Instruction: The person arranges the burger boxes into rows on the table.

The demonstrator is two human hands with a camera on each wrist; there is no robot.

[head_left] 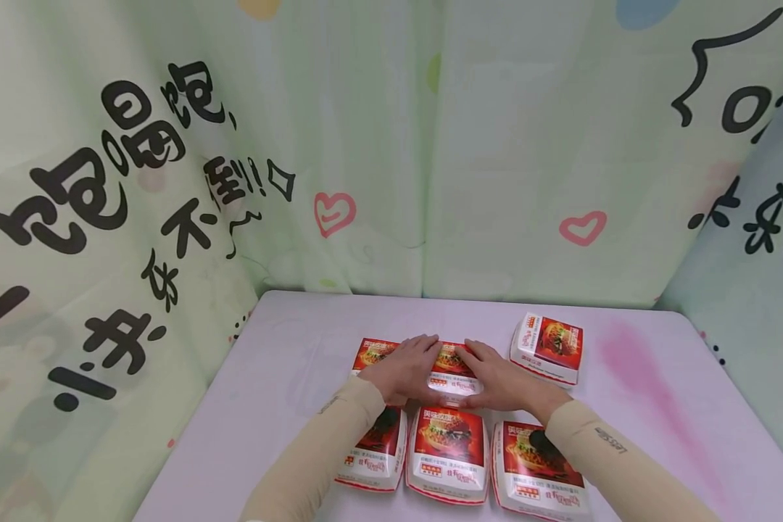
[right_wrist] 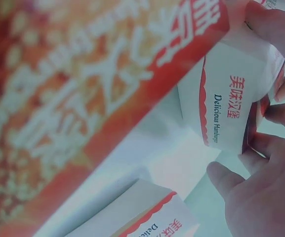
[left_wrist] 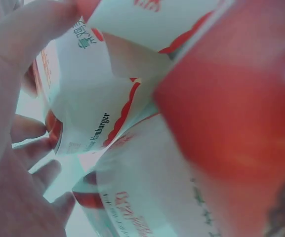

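Both hands are at the middle hamburger box point(head_left: 453, 362) of the far row, a white carton with a red picture lid. My left hand point(head_left: 409, 368) holds its left side, thumb on the near side and fingers spread toward the far side. On the opposite side my right hand point(head_left: 504, 378) grips the same box in a similar way. In the right wrist view, the box's side point(right_wrist: 226, 98) lies between thumb and fingers. A second hamburger box point(head_left: 373, 353) is partly hidden behind the left hand. Another hamburger box point(head_left: 548, 348) stands apart, right of the right hand.
Nearer me, a left box point(head_left: 373, 453), a middle box point(head_left: 446, 449) and a right box point(head_left: 538, 464) form a row; my forearms partly cover the outer two. The pale table point(head_left: 287, 377) carries a pink stain at right. A printed curtain point(head_left: 496, 145) surrounds it.
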